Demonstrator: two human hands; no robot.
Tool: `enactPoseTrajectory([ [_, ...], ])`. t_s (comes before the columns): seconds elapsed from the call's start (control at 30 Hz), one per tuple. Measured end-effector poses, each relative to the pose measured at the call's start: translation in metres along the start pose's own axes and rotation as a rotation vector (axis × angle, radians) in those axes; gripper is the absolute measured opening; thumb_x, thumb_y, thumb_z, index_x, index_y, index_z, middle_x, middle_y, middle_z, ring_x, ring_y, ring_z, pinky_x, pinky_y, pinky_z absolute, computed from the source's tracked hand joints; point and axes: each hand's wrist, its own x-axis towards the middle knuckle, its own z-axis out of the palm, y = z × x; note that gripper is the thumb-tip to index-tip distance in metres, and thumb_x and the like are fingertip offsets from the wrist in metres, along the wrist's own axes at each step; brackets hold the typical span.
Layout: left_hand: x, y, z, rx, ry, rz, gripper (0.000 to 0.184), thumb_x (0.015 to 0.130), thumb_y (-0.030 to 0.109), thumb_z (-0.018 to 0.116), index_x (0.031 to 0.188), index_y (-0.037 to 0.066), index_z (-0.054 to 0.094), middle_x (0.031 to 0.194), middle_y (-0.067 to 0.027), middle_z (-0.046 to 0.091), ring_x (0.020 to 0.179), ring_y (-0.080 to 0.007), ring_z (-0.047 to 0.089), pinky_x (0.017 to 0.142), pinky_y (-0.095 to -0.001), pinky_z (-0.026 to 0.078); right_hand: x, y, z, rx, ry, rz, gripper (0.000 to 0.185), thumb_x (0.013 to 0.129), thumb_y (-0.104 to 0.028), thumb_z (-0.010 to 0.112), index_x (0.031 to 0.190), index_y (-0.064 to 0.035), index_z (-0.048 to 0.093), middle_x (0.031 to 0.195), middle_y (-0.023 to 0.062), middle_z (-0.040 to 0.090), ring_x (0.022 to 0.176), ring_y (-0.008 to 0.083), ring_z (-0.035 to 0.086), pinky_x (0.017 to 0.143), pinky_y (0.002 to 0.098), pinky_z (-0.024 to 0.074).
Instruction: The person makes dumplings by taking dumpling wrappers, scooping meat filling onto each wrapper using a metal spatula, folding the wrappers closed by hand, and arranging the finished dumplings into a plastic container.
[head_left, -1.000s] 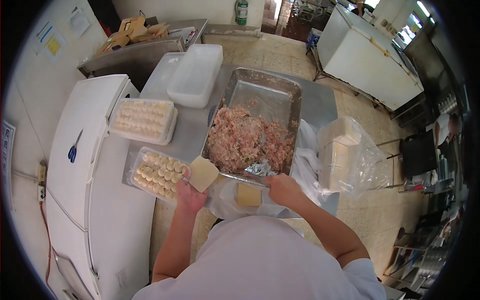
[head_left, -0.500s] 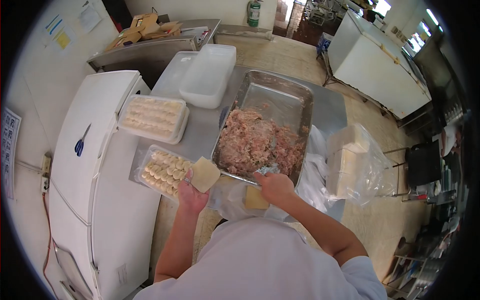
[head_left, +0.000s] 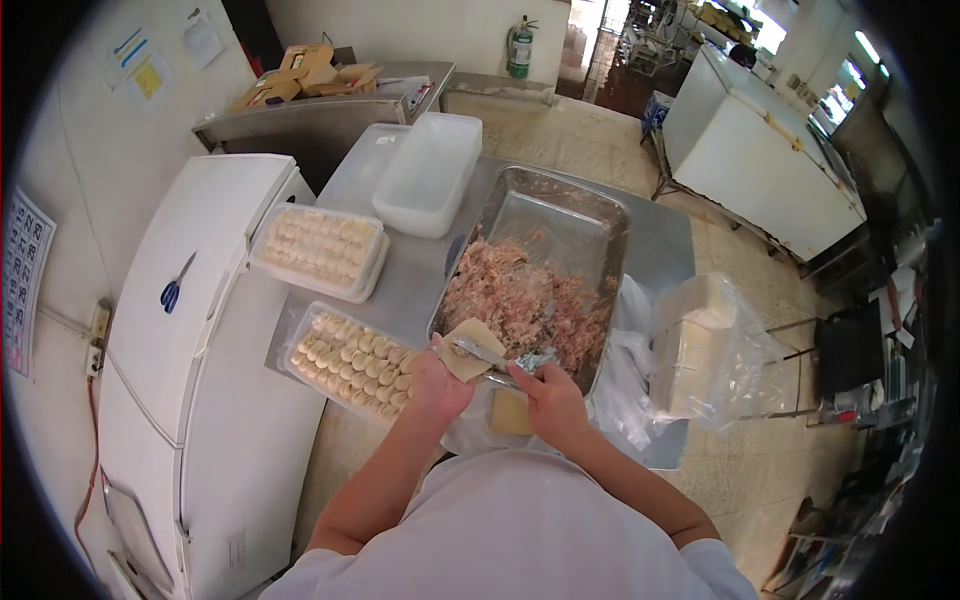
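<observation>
At the near edge of the metal tray (head_left: 548,222), the left hand (head_left: 441,388) holds a square wrapper (head_left: 464,367), the right hand (head_left: 556,408) a utensil (head_left: 481,352) over it; dumplings (head_left: 352,362) sit left of the tray, minced meat (head_left: 510,300) inside.

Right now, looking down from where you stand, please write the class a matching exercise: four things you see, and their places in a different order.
Things
1. blue-handled scissors
2. pink minced meat
3. thin, square, pale sheet
4. green fire extinguisher

Places
A. in the grip of the left hand
B. against the far pale wall
C. on the white fridge at left
D. inside the deep metal tray

Pairs: 1-C, 2-D, 3-A, 4-B
</observation>
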Motion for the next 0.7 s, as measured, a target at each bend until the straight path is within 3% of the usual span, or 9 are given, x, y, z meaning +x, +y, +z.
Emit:
enactPoseTrajectory([
  [0.17,0.020,-0.001,0.015,0.054,0.217,0.083,0.051,0.113,0.038,0.024,0.135,0.000,0.051,0.130,-0.0162,0.062,0.124,-0.0331,0.059,0.113,-0.0488,0.044,-0.020,0.005,-0.020,-0.230,-0.007,0.026,0.054,0.081,0.002,0.066,0.128,-0.0220,0.071,0.085,0.0092,0.054,0.080,0.0273,0.060,0.065,0.0419,0.0514],
  [0.37,0.023,-0.011,0.013,0.102,0.135,0.061,0.047,0.112,0.039,0.034,0.135,0.001,0.051,0.131,-0.0151,0.060,0.119,-0.0314,0.060,0.111,-0.0481,0.045,-0.006,-0.010,-0.033,-0.204,0.104,-0.059,0.053,0.079,0.001,0.066,0.126,-0.0224,0.072,0.083,0.0078,0.053,0.076,0.0272,0.060,0.062,0.0405,0.0513],
  [0.47,0.012,-0.018,0.040,0.142,0.205,0.097,0.049,0.113,0.038,0.027,0.133,0.000,0.050,0.129,-0.0157,0.061,0.119,-0.0323,0.060,0.111,-0.0494,0.044,-0.007,-0.001,-0.019,-0.239,0.037,-0.044,0.054,0.076,0.000,0.066,0.126,-0.0212,0.072,0.088,0.0090,0.057,0.083,0.0283,0.063,0.066,0.0417,0.0539],
  [0.57,0.008,-0.020,0.043,0.203,0.147,0.088,0.049,0.114,0.036,0.027,0.135,-0.003,0.048,0.131,-0.0175,0.060,0.120,-0.0325,0.060,0.110,-0.0488,0.046,-0.011,0.001,-0.020,-0.235,-0.002,-0.018,0.047,0.081,-0.002,0.067,0.125,-0.0179,0.073,0.086,0.0098,0.058,0.080,0.0296,0.064,0.066,0.0421,0.0535],
  [0.67,0.002,-0.007,0.047,0.206,-0.094,0.036,0.047,0.113,0.031,0.030,0.140,-0.004,0.044,0.136,-0.0193,0.057,0.121,-0.0310,0.060,0.108,-0.0481,0.048,-0.014,0.002,-0.019,0.069,0.026,0.079,0.038,0.091,-0.001,0.065,0.125,-0.0150,0.074,0.076,0.0093,0.054,0.067,0.0260,0.057,0.062,0.0347,0.0488],
  [0.7,-0.002,0.003,0.044,0.243,-0.145,-0.022,0.045,0.111,0.028,0.036,0.140,-0.004,0.045,0.134,-0.0184,0.059,0.119,-0.0295,0.061,0.106,-0.0465,0.050,-0.012,-0.002,-0.024,0.267,-0.032,0.230,0.036,0.093,-0.002,0.064,0.126,-0.0148,0.074,0.076,0.0094,0.054,0.066,0.0248,0.056,0.062,0.0335,0.0480],
])
